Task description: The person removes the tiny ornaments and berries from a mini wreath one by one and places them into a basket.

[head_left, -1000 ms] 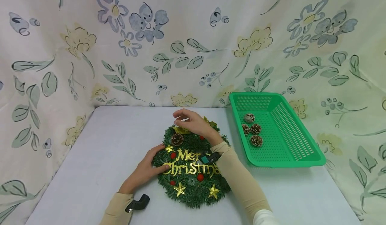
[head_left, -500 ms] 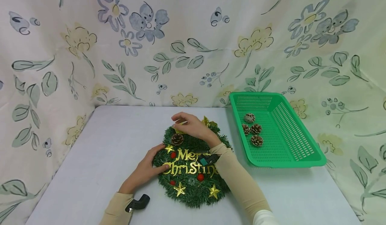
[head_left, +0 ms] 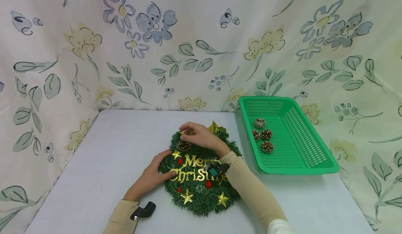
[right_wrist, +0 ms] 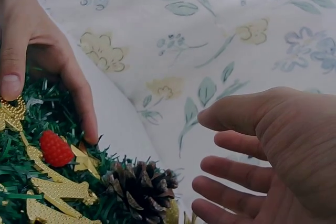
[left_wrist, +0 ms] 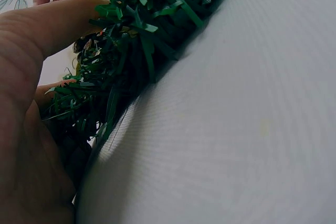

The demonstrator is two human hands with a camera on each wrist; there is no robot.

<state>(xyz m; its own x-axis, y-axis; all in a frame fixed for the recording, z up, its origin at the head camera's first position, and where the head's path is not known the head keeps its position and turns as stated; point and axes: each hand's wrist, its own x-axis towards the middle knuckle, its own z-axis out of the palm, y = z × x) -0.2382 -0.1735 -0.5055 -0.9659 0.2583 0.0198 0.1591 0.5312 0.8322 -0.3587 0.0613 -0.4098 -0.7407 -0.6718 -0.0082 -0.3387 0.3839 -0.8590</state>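
A green Christmas wreath (head_left: 201,204) lies flat, with gold "Merry Christmas" lettering (head_left: 185,175), gold stars and red berries. My left hand (head_left: 154,174) grips its left edge; the right wrist view shows that thumb over the gold lettering and a finger along the outer rim. Above the wreath's upper left, my right hand (head_left: 202,136) hovers with fingers loosely bent and nothing between them. Just below its fingertips sits a brown pine cone (head_left: 184,145) on the wreath, also seen as a pine cone (right_wrist: 142,190) in the right wrist view. Gold leaves (head_left: 213,126) are partly hidden behind the right hand.
A green plastic basket (head_left: 298,171) stands right of the wreath. Several pine cones (head_left: 267,146) lie at its left side. White cloth (head_left: 103,164) covers the table, and a floral curtain (head_left: 201,52) hangs behind it.
The right hand has come slightly down and nearer over the wreath, towards the pine cone. The left hand and the wreath have stayed put.
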